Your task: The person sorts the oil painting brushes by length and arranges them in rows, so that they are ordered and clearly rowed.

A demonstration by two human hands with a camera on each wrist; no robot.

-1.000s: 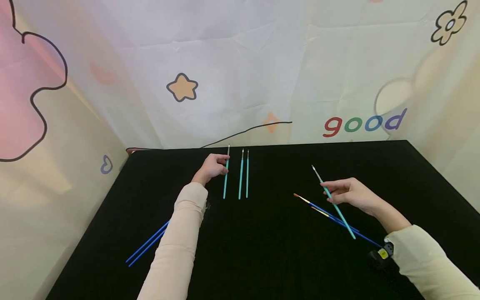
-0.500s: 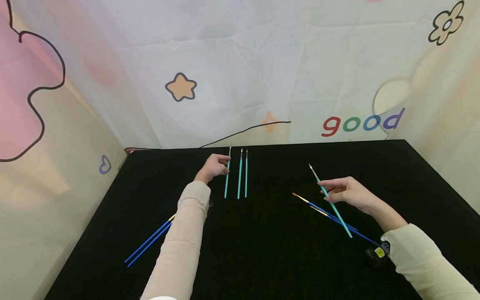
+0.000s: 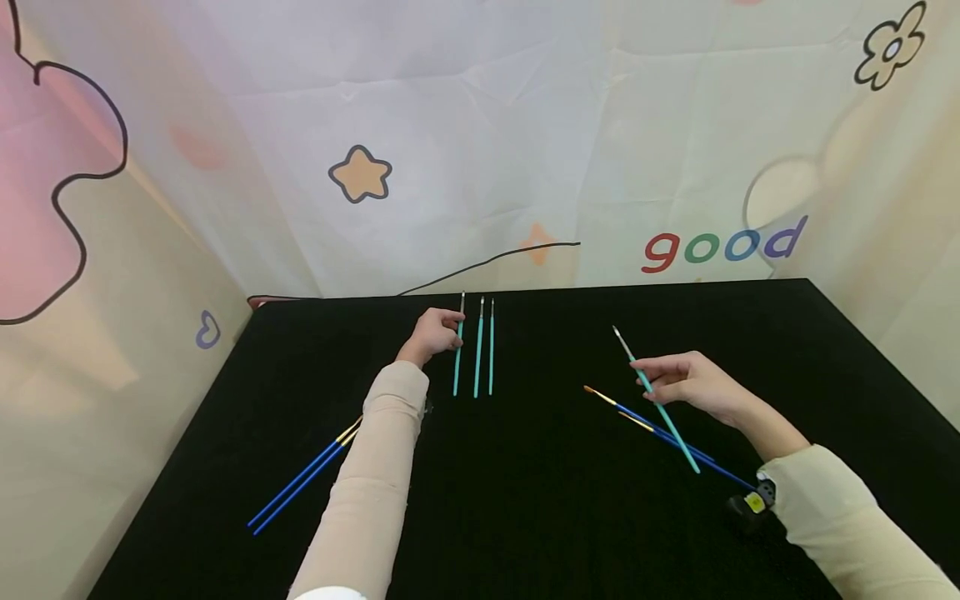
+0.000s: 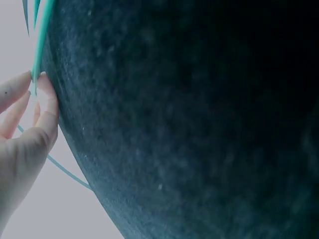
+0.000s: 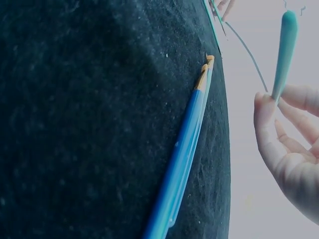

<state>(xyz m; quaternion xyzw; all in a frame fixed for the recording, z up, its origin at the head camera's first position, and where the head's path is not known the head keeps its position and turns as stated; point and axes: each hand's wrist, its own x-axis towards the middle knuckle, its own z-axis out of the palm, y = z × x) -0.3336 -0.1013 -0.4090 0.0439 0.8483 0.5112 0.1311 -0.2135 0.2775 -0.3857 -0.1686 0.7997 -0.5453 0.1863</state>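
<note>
Near the table's far edge, my left hand (image 3: 435, 333) pinches a teal paintbrush (image 3: 457, 371) between thumb and fingers. Just to its right lie two more teal paintbrushes, a nearer one (image 3: 477, 358) and a thinner one (image 3: 492, 358), roughly parallel to it. On the right side my right hand (image 3: 697, 385) pinches another teal paintbrush (image 3: 675, 433), held tilted with its bristles toward the far left. Under that brush, two blue paintbrushes (image 3: 667, 435) lie close together on the cloth. In the right wrist view the held teal handle (image 5: 286, 50) points up from the fingertips.
Two blue paintbrushes (image 3: 300, 475) lie side by side at the left, their tips hidden by my left sleeve (image 3: 375, 492). A black cloth (image 3: 540, 500) covers the table. A printed curtain (image 3: 480, 150) stands behind the far edge.
My left hand has moved slightly right with its teal paintbrush, closer to the two lying ones. The right hand and its brush have shifted a little left. More of the left blue paintbrushes shows.
</note>
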